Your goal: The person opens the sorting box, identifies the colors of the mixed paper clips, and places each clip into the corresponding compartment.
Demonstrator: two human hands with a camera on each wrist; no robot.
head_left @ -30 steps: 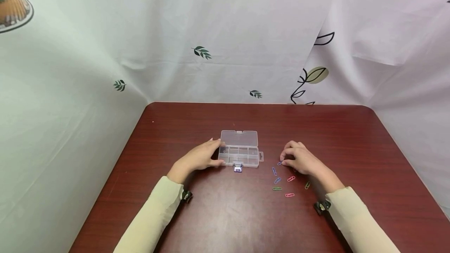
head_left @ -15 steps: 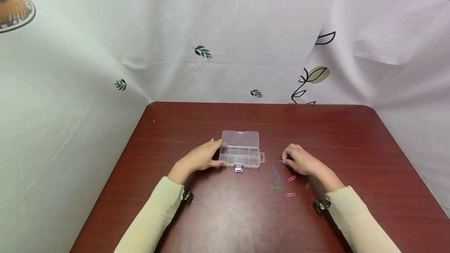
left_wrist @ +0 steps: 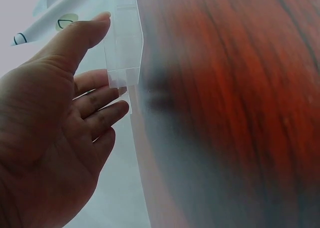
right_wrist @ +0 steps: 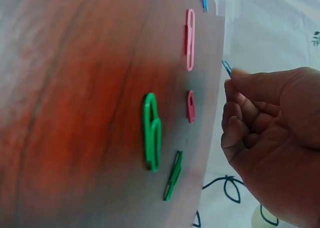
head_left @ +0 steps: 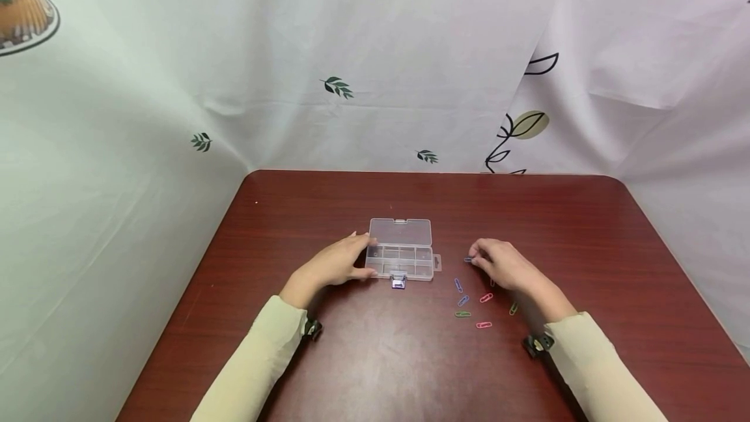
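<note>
A clear plastic compartment box (head_left: 400, 262) lies on the table with its lid (head_left: 401, 232) laid back. My left hand (head_left: 334, 259) holds the box at its left end, thumb at the front and fingers toward the back; the left wrist view shows the thumb against the box (left_wrist: 124, 43). To the right of the box, my right hand (head_left: 500, 262) pinches a blue paper clip (right_wrist: 227, 68) between thumb and index finger, just above the table. Loose paper clips lie in front of that hand: blue (head_left: 458, 285), pink (head_left: 484, 325) and green (head_left: 463, 314) ones among them.
The dark red wooden table (head_left: 351, 357) has rounded far corners. White patterned cloth (head_left: 381, 51) hangs behind it and along both sides. The box's latch (head_left: 398, 282) projects toward me, and a hanging tab (head_left: 437, 262) sticks out at its right end.
My right hand has lifted the blue paper clip slightly, shifting it away from me. The left hand stays at the box's end.
</note>
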